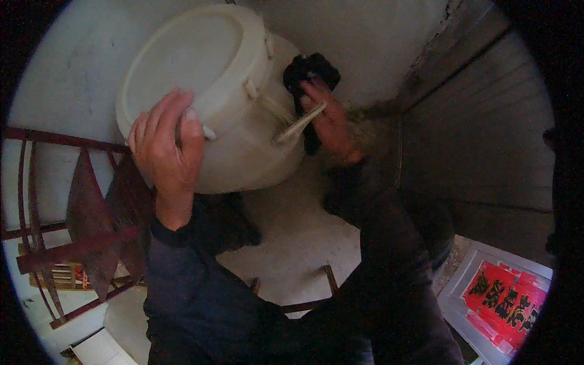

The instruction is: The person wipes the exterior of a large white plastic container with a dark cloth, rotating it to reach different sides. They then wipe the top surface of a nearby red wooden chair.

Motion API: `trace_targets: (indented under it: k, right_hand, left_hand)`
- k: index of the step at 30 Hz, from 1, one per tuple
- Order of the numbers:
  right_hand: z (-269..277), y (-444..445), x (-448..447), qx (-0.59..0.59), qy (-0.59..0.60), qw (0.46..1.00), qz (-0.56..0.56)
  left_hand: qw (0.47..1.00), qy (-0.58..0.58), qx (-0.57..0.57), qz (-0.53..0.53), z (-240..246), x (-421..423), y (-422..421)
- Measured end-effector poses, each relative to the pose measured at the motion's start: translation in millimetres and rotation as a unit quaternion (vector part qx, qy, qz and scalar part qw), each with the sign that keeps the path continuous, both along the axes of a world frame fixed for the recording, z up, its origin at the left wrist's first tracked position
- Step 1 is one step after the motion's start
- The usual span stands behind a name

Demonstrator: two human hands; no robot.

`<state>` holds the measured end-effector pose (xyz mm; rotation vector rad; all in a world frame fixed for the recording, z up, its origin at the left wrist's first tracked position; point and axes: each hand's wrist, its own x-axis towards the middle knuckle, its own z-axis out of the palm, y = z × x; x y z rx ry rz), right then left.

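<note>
A large off-white plastic barrel [228, 155] with a round, rimmed top [182, 54] leans in front of me, beside the wall. My left hand [166, 132] grips the near edge of its rim, with the thumb next to a small white lug [209, 132]. At the barrel's right side my blurred right hand [326, 116] holds a bunched black cloth [312, 70], which hangs down past the fingers. A pale bail handle [299, 124] sticks out from the barrel and crosses in front of that hand. The palm side of both hands is hidden.
A dark red slatted frame [77, 255] stands close at the left. Plain wall [356, 41] rises behind the barrel, and dark panelling [474, 118] lines the right. Red paper [506, 301] with black writing is at lower right. Below lies pale floor [292, 232], with a brown frame [303, 306].
</note>
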<state>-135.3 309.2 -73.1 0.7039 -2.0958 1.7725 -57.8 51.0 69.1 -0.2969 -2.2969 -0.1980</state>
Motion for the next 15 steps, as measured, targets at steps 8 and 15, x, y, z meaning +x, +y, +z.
trace_targets:
  k: [8, 15]
  right_hand:
    - [27.7, 2.0, -96.3, 0.126, -0.048, 0.981, 0.138]
    - [21.6, -20.2, -168.1, 0.137, 0.075, 0.954, 0.257]
  left_hand:
    - [0.999, -0.029, -0.019, 0.018, -3.6, 3.8, 1.7]
    - [0.999, -0.033, 0.027, -0.001, -2.5, 7.8, 0.4]
